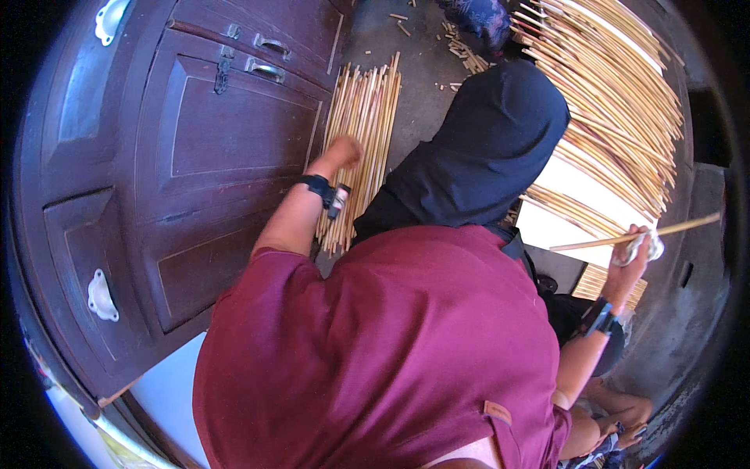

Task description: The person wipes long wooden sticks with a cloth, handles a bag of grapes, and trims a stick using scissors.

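Observation:
My right hand (628, 258), out to the right, grips a thin wooden stick (691, 225) and a crumpled white cloth (647, 249). The cloth sits against the middle of the stick, which slants up to the right. On the left, my left hand (344, 152) is over a row of similar sticks (366, 111) laid side by side on the floor. Its fingers are curled and slightly blurred; whether they hold a stick cannot be seen. Both wrists wear black straps with small devices.
A dark brown wooden cabinet (240, 117) with metal handles stands close on the left. At upper right, many sticks (621, 99) lie across a white sheet (586, 170). Short offcuts (466, 55) litter the floor. Another person's patterned clothing (477, 20) shows at the top; bare limbs (618, 404) show lower right.

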{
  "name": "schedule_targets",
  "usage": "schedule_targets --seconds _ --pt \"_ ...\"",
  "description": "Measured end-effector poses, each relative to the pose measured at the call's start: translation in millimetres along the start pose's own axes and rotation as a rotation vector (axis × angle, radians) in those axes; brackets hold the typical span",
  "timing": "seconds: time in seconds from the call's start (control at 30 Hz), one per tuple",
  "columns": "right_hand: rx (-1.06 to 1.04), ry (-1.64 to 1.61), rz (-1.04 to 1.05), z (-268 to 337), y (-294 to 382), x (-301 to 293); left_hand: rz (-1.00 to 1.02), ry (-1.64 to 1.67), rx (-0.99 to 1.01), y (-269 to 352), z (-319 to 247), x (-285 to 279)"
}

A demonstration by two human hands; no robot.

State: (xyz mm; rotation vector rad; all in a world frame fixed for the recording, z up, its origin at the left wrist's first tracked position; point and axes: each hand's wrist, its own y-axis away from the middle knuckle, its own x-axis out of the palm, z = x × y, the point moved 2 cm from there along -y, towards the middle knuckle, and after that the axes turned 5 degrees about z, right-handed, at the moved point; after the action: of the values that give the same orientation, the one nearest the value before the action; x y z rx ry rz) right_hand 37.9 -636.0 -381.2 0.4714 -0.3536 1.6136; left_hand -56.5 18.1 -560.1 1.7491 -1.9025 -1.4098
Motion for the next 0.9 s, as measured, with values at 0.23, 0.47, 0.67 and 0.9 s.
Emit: schedule_targets --seconds 0.23,0.47,0.67,0.9 --pt "-0.042 0.022 -0.301 -65 52 38 -0.312 -0.427 -0.215 -16 48 89" --pt "0.004 0.055 -0.386 -77 45 44 -0.2 -0.441 -0.357 -26 48 91" --pt "-0.019 0.133 -0.413 -68 31 74 -0.193 -0.511 -0.265 -26 54 81" --pt "-0.344 0.295 -0.28 -2 26 113 -0.386 0.128 0.341 39 -64 31"
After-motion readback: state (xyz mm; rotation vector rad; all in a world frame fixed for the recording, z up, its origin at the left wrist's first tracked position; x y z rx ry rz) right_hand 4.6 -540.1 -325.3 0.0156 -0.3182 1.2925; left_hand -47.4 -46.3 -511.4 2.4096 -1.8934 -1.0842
